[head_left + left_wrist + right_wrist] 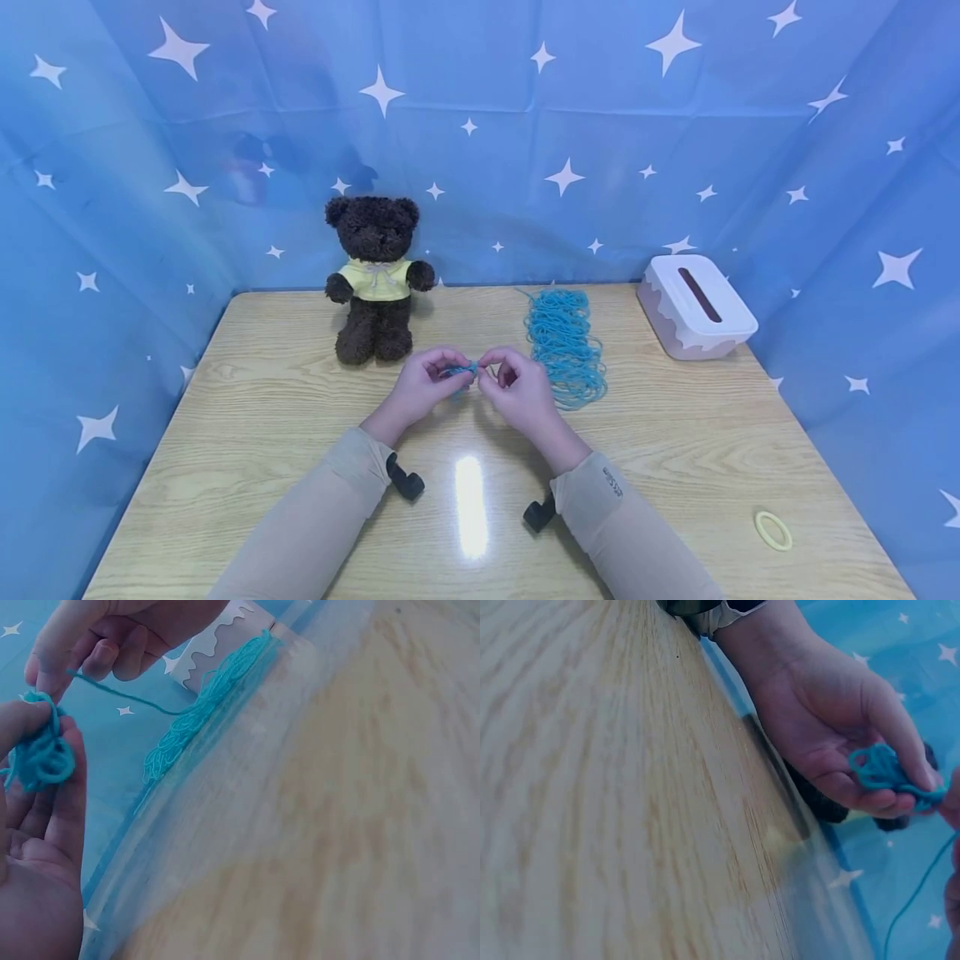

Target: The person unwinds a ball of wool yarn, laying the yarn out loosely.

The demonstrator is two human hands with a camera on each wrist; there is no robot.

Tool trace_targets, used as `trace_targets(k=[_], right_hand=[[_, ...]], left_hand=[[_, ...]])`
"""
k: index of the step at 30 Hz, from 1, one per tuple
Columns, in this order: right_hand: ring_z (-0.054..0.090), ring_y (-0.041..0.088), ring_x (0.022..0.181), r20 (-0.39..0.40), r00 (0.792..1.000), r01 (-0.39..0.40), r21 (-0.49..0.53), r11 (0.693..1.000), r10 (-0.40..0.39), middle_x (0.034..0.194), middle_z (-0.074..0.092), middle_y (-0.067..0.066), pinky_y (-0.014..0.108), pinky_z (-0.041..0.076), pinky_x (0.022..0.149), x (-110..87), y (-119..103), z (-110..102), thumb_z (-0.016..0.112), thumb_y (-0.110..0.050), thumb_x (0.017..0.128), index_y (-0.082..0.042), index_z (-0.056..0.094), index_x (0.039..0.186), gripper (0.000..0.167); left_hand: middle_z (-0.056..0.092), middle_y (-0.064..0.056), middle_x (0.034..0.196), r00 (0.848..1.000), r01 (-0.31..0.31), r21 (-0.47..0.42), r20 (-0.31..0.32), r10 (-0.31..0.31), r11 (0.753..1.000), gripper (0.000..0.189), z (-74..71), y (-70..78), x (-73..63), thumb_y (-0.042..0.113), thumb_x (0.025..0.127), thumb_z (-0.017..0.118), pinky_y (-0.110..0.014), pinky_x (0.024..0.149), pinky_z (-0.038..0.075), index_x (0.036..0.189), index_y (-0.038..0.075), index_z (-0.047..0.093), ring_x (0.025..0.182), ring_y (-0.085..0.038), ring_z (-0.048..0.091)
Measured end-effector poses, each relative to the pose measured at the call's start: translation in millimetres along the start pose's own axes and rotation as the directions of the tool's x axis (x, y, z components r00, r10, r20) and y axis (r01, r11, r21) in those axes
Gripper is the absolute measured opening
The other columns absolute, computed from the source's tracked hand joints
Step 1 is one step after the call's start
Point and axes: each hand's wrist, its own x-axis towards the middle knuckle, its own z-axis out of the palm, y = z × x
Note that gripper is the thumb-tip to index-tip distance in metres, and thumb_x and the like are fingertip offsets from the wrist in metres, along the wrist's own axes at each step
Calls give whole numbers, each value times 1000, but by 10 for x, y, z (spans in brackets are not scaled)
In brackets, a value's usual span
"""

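Note:
My left hand (418,390) pinches a small looped bundle of blue yarn (43,759) between thumb and fingers, a little above the table. Against it, my right hand (523,398) pinches a strand of the same yarn with thumb and forefinger. That strand (139,699) runs in the left wrist view from the right fingertips to a long loose heap of blue yarn (564,350). The heap lies on the table just beyond the right hand. In the right wrist view, the bundle's loops stick out of the left fingers, and only part of the right hand (952,900) shows.
A dark brown teddy bear (375,279) in a yellow top stands at the back left of the wooden table (300,417). At the back right is a white-lidded tissue box (697,308). A pale yellow ring (772,531) lies near the front right. Blue star-patterned cloth surrounds the table.

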Motion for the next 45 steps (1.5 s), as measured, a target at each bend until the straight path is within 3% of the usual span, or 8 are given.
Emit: trace_targets(k=[6,15,22,28,32,36,41,45], right_hand=[[41,3,53,-36,999,-14,-17,1000,13,61,51,-2,21,35,52,10,-3,1,78,-5,92,-11,79,102,11],[42,4,53,0,1000,-31,24,999,31,61,52,-2,22,37,53,1,-2,3,79,-5,94,-14,80,101,11],[41,3,51,1,999,-44,38,998,44,60,51,-2,21,35,50,7,11,3,76,-3,92,-14,79,99,14],[41,3,52,-59,998,-28,27,999,30,59,51,-2,21,35,50,28,27,-4,76,-4,91,-14,79,99,12],[42,4,52,-43,999,-13,16,1000,14,58,52,-2,20,36,51,28,34,-9,81,-7,95,-14,82,102,9],[48,3,53,-23,999,29,-12,999,-30,64,66,2,20,40,49,27,46,-7,84,-12,98,-12,85,105,7],[61,5,61,-13,994,104,-90,990,-106,94,85,5,19,52,55,38,62,-24,82,-14,100,-10,84,111,12],[67,13,65,-4,982,183,-251,950,-190,98,86,7,25,56,58,60,59,-65,82,-16,101,-8,85,112,14]], left_hand=[[74,6,105,999,-12,-19,-46,11,1000,11,21,38,-3,-9,95,74,-26,81,68,102,-10,65,91,-6,74],[78,8,101,998,-23,8,-53,24,1000,10,6,33,-9,-2,100,75,-26,81,67,109,-6,72,89,-9,77],[76,-14,102,1000,-14,128,-11,15,992,6,12,60,-10,9,107,71,-22,73,57,106,3,72,83,-9,68],[73,-29,119,998,-30,89,-49,34,996,8,16,57,-7,1,107,67,-19,86,57,105,-5,61,99,-5,71],[71,-33,124,997,-74,43,-13,75,996,21,12,42,-7,-6,103,69,-19,92,60,122,-10,61,105,-3,72],[75,-25,126,997,-76,59,15,76,995,31,7,15,-1,-3,102,73,-22,91,63,132,-7,66,106,-5,74],[81,-5,106,999,-11,158,-47,19,987,14,2,9,1,13,102,80,-24,82,58,114,9,77,93,-9,71],[79,-1,98,996,-7,194,-90,25,981,7,0,2,2,16,101,81,-26,84,57,103,11,77,90,-13,70]])
